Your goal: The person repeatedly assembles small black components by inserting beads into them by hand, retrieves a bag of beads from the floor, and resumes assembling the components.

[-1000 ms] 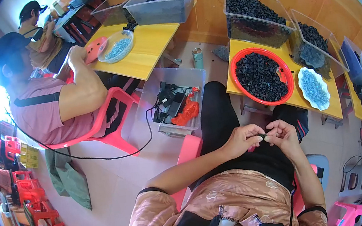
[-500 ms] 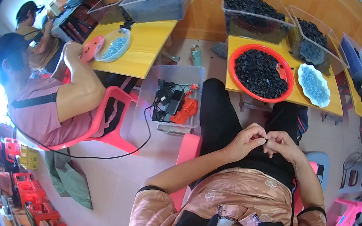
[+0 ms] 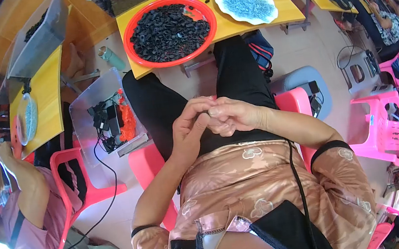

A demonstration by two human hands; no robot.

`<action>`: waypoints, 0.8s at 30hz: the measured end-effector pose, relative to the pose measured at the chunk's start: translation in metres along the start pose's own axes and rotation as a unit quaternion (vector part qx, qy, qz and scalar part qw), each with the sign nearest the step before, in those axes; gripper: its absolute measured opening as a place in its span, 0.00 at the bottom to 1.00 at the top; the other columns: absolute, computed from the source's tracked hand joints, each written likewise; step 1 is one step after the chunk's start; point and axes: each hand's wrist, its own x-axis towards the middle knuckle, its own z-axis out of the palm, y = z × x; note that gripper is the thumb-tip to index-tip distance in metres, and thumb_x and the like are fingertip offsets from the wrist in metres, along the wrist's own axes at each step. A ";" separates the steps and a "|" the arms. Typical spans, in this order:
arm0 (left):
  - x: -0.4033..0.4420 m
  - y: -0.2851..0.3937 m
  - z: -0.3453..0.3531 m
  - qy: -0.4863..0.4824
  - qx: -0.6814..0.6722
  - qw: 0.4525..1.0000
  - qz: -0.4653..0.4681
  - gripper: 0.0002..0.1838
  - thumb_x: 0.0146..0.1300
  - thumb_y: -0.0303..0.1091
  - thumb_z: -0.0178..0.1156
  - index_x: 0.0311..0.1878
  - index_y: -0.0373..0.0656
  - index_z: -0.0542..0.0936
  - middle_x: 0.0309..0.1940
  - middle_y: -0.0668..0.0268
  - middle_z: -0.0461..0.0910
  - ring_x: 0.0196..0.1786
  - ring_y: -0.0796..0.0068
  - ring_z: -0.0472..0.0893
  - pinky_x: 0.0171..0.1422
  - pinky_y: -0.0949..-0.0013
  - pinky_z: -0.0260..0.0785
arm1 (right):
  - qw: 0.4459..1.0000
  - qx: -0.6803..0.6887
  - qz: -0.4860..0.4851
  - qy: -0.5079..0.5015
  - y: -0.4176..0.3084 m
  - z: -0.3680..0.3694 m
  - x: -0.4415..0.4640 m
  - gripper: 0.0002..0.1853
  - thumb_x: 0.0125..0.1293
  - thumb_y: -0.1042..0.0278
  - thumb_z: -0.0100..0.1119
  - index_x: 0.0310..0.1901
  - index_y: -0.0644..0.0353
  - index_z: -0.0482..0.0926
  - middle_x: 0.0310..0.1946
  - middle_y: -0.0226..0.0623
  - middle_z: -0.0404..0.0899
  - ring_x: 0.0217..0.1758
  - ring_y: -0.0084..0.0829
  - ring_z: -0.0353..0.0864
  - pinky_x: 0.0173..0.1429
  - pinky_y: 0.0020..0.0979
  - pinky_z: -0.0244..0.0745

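My left hand (image 3: 191, 127) and my right hand (image 3: 235, 115) meet above my lap, fingers bent and pressed together. A small black part (image 3: 206, 114) shows only as a dark sliver at my left fingertips, mostly covered. Curled fingers of my right hand touch the left ones, and whatever they pinch is hidden. Beyond my knees, a round red tray (image 3: 213, 28) on a yellow table (image 3: 289, 6) holds a heap of small black parts (image 3: 167, 33). Beside it lies a white scalloped dish (image 3: 273, 15) of tiny bluish clear pieces (image 3: 247, 5).
Left of my leg stands a clear bin (image 3: 85, 114) with black adapters and an orange-red bag (image 3: 127, 121). A cable (image 3: 111, 201) runs from there. A co-worker's arm (image 3: 31, 187) is at the left. Pink chairs (image 3: 391, 129) and a grey stool (image 3: 308, 87) stand right.
The view has swung right and down, so the red tray and dish appear further left and higher. My hands stay together, now with the fingers folded closer over the black part.
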 end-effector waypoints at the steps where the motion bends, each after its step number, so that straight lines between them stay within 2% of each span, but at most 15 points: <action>1: -0.001 -0.001 0.000 0.002 0.001 1.000 -0.007 0.07 0.67 0.25 0.51 0.44 0.37 0.76 0.48 0.62 0.73 0.57 0.73 0.70 0.64 0.69 0.59 | 1.000 0.004 0.006 -0.017 0.001 -0.001 0.000 0.21 0.66 0.43 0.51 0.30 0.54 0.68 0.18 0.22 0.57 0.16 0.13 0.49 0.18 0.17 0.40; 3: -0.002 -0.002 0.000 0.005 0.003 1.000 -0.015 0.08 0.67 0.26 0.50 0.45 0.36 0.77 0.49 0.62 0.73 0.56 0.73 0.71 0.63 0.70 0.59 | 0.999 0.007 0.005 -0.034 0.002 0.000 0.002 0.22 0.67 0.40 0.48 0.31 0.53 0.68 0.18 0.21 0.57 0.16 0.12 0.48 0.18 0.17 0.39; 6: -0.003 0.002 0.005 0.039 0.006 0.999 -0.036 0.09 0.69 0.32 0.50 0.43 0.37 0.76 0.48 0.61 0.74 0.57 0.69 0.71 0.65 0.65 0.57 | 1.000 0.013 -0.016 -0.015 0.001 0.010 0.002 0.23 0.69 0.39 0.44 0.33 0.52 0.69 0.18 0.21 0.58 0.15 0.11 0.47 0.17 0.16 0.38; 7: -0.003 0.002 0.006 0.041 0.009 0.999 -0.032 0.08 0.68 0.29 0.50 0.43 0.37 0.76 0.48 0.61 0.74 0.56 0.71 0.71 0.64 0.67 0.58 | 1.000 0.010 -0.011 0.002 -0.001 0.016 0.002 0.25 0.69 0.37 0.43 0.28 0.53 0.68 0.16 0.20 0.56 0.14 0.11 0.47 0.16 0.17 0.38; 9: -0.003 0.003 0.006 0.044 0.010 0.999 -0.026 0.08 0.66 0.24 0.49 0.43 0.36 0.76 0.49 0.62 0.73 0.55 0.73 0.71 0.63 0.70 0.59 | 0.999 0.025 -0.002 -0.037 0.005 0.002 0.003 0.22 0.71 0.45 0.43 0.28 0.56 0.66 0.18 0.23 0.57 0.16 0.13 0.49 0.18 0.19 0.41; 10: -0.002 0.006 0.007 0.046 0.009 0.998 -0.029 0.08 0.66 0.23 0.48 0.43 0.36 0.76 0.49 0.61 0.73 0.55 0.73 0.71 0.64 0.70 0.59 | 0.998 0.025 0.001 -0.053 0.005 0.001 0.005 0.23 0.71 0.44 0.42 0.28 0.56 0.67 0.16 0.22 0.56 0.15 0.13 0.49 0.18 0.19 0.40; 12: -0.004 0.005 0.007 0.050 0.006 0.998 -0.024 0.07 0.66 0.23 0.49 0.43 0.36 0.76 0.48 0.61 0.73 0.55 0.73 0.71 0.64 0.69 0.58 | 0.999 0.048 -0.011 -0.014 0.003 0.014 0.007 0.26 0.70 0.40 0.42 0.22 0.53 0.65 0.15 0.20 0.55 0.13 0.12 0.47 0.16 0.18 0.39; 14: -0.004 0.003 0.005 0.042 -0.002 0.999 -0.009 0.07 0.67 0.25 0.50 0.43 0.36 0.77 0.48 0.62 0.74 0.55 0.72 0.71 0.65 0.67 0.58 | 1.000 -0.002 -0.023 -0.009 0.001 0.018 0.007 0.28 0.69 0.37 0.43 0.18 0.49 0.64 0.13 0.18 0.54 0.12 0.12 0.46 0.15 0.18 0.38; 17: -0.003 0.005 0.006 0.061 -0.069 0.995 -0.032 0.07 0.67 0.27 0.51 0.43 0.37 0.77 0.48 0.62 0.74 0.56 0.72 0.71 0.65 0.67 0.58 | 0.999 0.008 -0.030 0.025 0.001 0.023 0.010 0.28 0.68 0.38 0.45 0.16 0.48 0.60 0.12 0.17 0.52 0.11 0.12 0.45 0.14 0.19 0.38; 21: -0.002 0.003 0.004 0.098 -0.121 0.985 -0.069 0.09 0.68 0.30 0.53 0.45 0.37 0.79 0.45 0.65 0.76 0.48 0.76 0.75 0.57 0.71 0.65 | 0.996 0.067 -0.019 0.057 -0.002 0.029 0.018 0.28 0.68 0.40 0.46 0.14 0.46 0.55 0.12 0.17 0.51 0.11 0.13 0.45 0.14 0.19 0.38; 24: -0.002 0.002 -0.001 0.144 -0.085 0.981 -0.100 0.10 0.68 0.31 0.54 0.45 0.36 0.80 0.40 0.68 0.78 0.42 0.80 0.76 0.50 0.74 0.67 | 0.992 0.107 -0.003 0.074 0.002 0.027 0.025 0.28 0.67 0.42 0.46 0.14 0.45 0.53 0.11 0.17 0.49 0.11 0.14 0.45 0.15 0.20 0.38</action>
